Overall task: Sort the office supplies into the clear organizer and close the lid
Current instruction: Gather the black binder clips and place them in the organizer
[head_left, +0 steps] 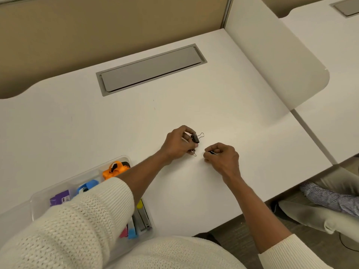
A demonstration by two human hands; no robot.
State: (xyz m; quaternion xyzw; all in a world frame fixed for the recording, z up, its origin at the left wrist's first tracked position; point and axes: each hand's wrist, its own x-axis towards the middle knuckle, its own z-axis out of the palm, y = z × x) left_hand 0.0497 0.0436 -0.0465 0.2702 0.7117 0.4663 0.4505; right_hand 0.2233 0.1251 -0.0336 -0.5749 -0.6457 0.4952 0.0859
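Nearest, a cream knit sleeve (64, 226) crossed over the clear organizer (116, 162) at the white bench's (194, 200) front-left edge, hiding much of its orange, blue and purple contents. Mid-bench, the left hand (177, 145) had its grip closed on a black binder clip (195, 138); the right hand (223, 158) just beside it pinched something small and dark. Beyond lay a grey cable hatch (150, 69) and tan partition (97, 32).

A small black metal binder clip (195, 138) with silver wire handles was held off the white desk, tilted. The clear plastic organizer (85, 176) sat at the desk's near left edge, lid open, holding orange, blue, purple and pink supplies.
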